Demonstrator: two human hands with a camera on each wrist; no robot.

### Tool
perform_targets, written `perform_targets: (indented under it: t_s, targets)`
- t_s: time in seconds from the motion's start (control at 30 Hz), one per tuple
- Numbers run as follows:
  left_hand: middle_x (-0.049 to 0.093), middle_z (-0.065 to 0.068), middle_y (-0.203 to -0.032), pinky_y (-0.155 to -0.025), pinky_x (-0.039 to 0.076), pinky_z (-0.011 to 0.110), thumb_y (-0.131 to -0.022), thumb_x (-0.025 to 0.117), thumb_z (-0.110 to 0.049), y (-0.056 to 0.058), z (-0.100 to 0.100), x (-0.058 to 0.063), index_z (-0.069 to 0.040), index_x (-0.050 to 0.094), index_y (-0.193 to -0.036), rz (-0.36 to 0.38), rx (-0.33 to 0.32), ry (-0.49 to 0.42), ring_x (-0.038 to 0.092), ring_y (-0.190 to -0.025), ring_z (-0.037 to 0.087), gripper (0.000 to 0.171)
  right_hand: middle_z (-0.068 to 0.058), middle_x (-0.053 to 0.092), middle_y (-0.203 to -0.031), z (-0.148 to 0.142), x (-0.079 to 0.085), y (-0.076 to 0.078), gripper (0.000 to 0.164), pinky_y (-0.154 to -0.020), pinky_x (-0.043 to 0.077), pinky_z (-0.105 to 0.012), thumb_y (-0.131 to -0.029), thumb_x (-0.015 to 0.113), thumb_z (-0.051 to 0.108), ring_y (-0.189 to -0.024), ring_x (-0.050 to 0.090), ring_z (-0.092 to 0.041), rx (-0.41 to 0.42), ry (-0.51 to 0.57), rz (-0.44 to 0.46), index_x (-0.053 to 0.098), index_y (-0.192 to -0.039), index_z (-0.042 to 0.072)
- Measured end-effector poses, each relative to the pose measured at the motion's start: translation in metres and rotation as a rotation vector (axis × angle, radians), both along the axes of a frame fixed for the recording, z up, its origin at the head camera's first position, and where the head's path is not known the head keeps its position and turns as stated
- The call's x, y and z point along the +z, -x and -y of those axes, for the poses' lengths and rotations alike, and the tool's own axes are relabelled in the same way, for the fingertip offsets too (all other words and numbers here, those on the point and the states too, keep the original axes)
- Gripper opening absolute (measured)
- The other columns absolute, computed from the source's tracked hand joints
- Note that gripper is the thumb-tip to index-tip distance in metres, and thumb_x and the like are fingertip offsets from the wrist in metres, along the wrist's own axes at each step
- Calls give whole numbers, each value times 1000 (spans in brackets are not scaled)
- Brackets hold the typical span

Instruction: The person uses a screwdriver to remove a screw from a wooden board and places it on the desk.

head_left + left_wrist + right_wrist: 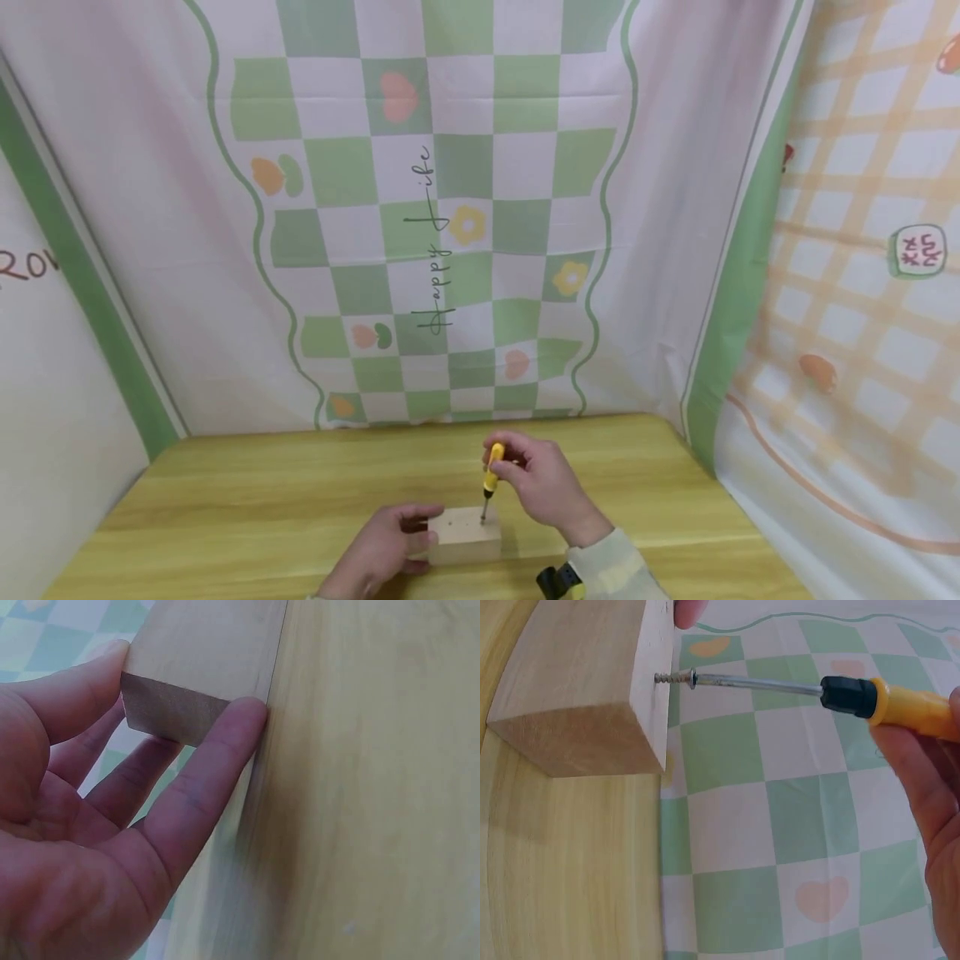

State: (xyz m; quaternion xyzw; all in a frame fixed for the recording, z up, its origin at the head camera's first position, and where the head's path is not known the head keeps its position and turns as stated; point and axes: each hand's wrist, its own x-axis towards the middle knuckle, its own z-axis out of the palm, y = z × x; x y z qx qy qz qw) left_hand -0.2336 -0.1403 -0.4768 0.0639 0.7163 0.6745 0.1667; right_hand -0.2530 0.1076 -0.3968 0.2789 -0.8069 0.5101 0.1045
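Left hand (378, 550) grips a wood block (467, 533) at the table's (225, 500) six o'clock edge; right hand (543, 483) pinches a screwdriver (491, 475) upright, seemingly mid-driving a part-sunk screw (673, 676). Next: steady downward turns.

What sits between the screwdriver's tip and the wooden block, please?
A screw, its threads partly sunk in the wooden block, joins it to the screwdriver; the right wrist view shows this clearly.

table (225, 500) – yellow-green wood | back wall – green-white checked cloth (450, 208) | right – orange plaid cloth (862, 292)
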Motion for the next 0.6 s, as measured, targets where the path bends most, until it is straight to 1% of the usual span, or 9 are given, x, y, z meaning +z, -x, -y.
perform_targets:
  t_s: [0.1,0.17,0.23,0.33,0.4,0.5,0.6]
  targets:
    - [63,12,-114,-74,59,46,-93,69,-2,1,0,-2,0,62,-132,3,-3,2,64,-95,26,40,-2,69,-98,2,0,-1,19,-73,59,-33,-96,66,6,-83,67,-18,-19,-10,13,68,-114,11]
    - [63,12,-116,-74,60,46,-93,68,-3,2,-1,-3,0,62,-131,0,-10,0,64,-95,26,39,-2,69,-103,4,0,-3,24,-73,59,-31,-95,68,7,-87,67,-17,-55,-25,14,68,-118,12]
    - [62,12,-118,-74,60,46,-93,68,-3,2,-1,-5,0,62,-131,-2,-14,-3,64,-95,26,39,-4,69,-106,8,0,-7,31,-71,58,-27,-93,70,6,-88,67,-17,-99,-46,11,67,-123,13]
    - [62,13,-120,-74,60,45,-93,68,-4,2,-1,-6,0,62,-131,-10,-19,-8,64,-96,27,39,-4,69,-101,13,0,-11,43,-68,57,-24,-90,72,5,-85,67,-15,-160,-78,-6,62,-131,12]
    - [62,13,-120,-74,60,45,-93,69,-4,2,-1,-6,0,62,-131,-11,-16,-8,64,-96,27,39,-2,68,-96,15,0,-12,44,-65,57,-24,-89,73,3,-80,67,-13,-176,-80,-10,62,-131,12]
    - [62,14,-119,-74,60,45,-93,68,-3,2,-1,-6,1,62,-131,-14,-13,-7,64,-97,28,39,-1,68,-93,16,0,-11,39,-65,57,-26,-89,73,2,-76,66,-12,-162,-75,-24,64,-125,12]
    - [62,14,-120,-74,60,46,-94,67,-2,2,0,-5,2,62,-132,-11,-12,-2,63,-98,28,38,0,69,-93,14,-1,-10,32,-66,58,-27,-89,72,0,-77,65,-12,-106,-62,-21,67,-118,12]
